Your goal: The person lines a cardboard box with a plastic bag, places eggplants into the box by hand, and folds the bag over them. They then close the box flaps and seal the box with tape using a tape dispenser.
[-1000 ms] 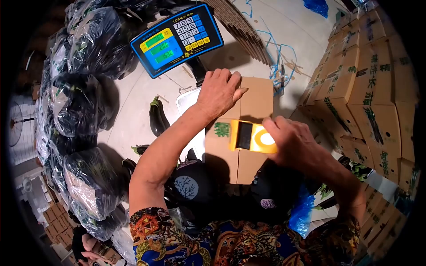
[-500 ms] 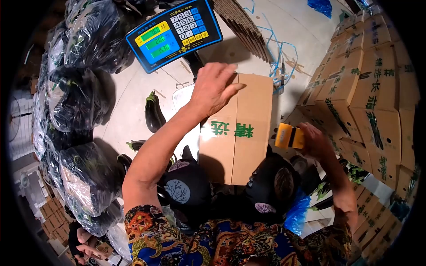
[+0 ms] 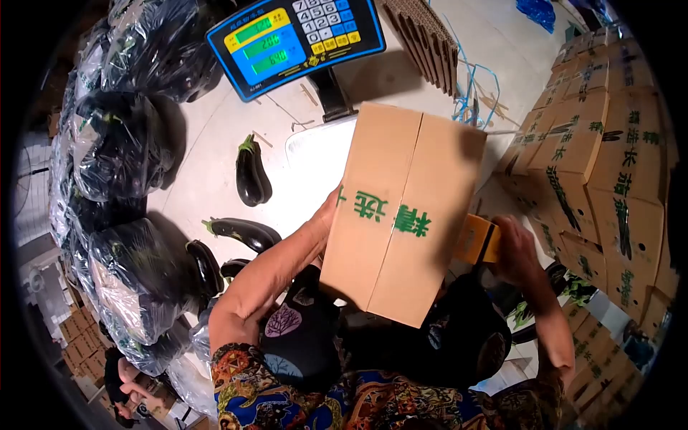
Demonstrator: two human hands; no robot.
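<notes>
Left hand (image 3: pixel 328 212) grips box (image 3: pixel 401 208) at left edge, mostly hidden behind it. Right hand (image 3: pixel 517 251) closed on yellow tape dispenser (image 3: pixel 477 240), touching box's right side. Box between my hands, tilted, long axis running away from me toward scale (image 3: pixel 295 39).

We get one head-worn fisheye view looking steeply down, close over the tilted brown cardboard box with green characters (image 3: pixel 401 215), the blue-faced digital weighing scale display (image 3: pixel 295 39) at the top edge.
</notes>
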